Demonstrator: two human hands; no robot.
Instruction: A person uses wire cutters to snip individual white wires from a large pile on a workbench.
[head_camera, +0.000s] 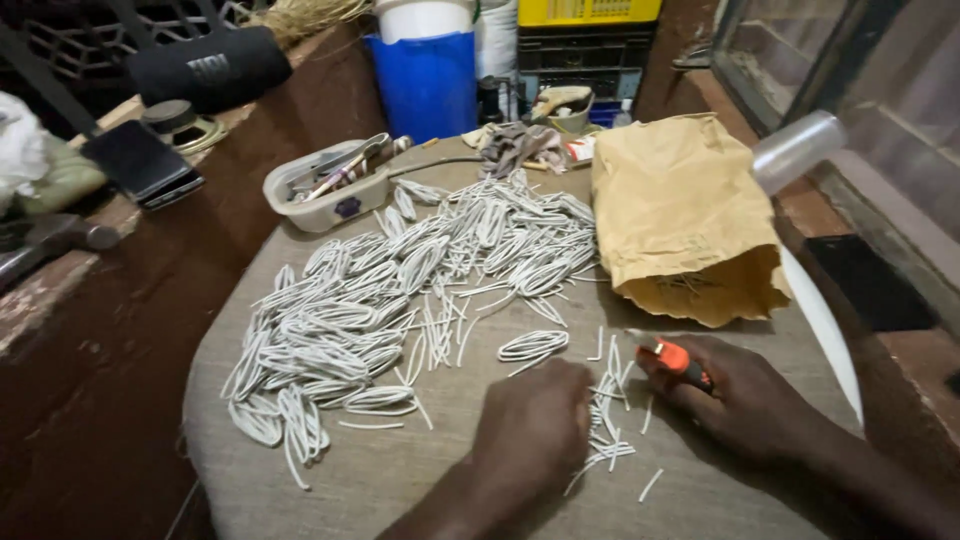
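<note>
At the near edge of the cloth-covered tabletop (330, 490), the left hand (530, 430) rests knuckles up, fingers curled onto short white wire pieces (608, 415); whether it pinches any, I cannot tell. Just beside it, the right hand (750, 400) is closed around an orange-handled cutter (678, 362). Farther in, a heap of looped white wire bundles (400, 290) fills the middle. Toward the far right corner lies an open brown paper bag (680, 220); at the far left edge, a white plastic tray (330, 190) holds tools.

left hand (530, 425) fingers hidden | orange cutter (678, 361) mostly covered
</note>
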